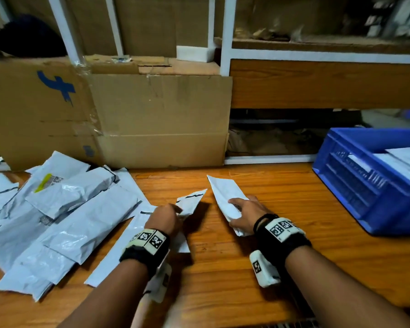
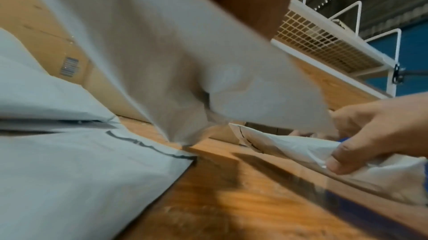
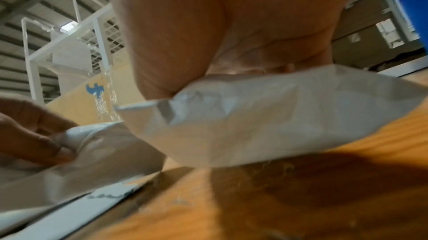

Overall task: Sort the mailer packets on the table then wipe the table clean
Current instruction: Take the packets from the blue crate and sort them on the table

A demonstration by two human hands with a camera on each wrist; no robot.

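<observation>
Wooden surface (image 1: pixel 258 183) carries a mailer pile (image 1: pixel 57 209) left of your hands; your left hand (image 1: pixel 163 217) pinches one small packet (image 1: pixel 191 201), right hand (image 1: pixel 247 215) fingers curl round another packet (image 1: pixel 223 194).

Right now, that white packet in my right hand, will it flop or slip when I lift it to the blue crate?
The white packet probably bends: it creases where the right hand grips it. Its film looks glossy, so it may slide in a loose grip. It looks thin and flat, likely light, so the lift toward the blue crate should be easy.
</observation>
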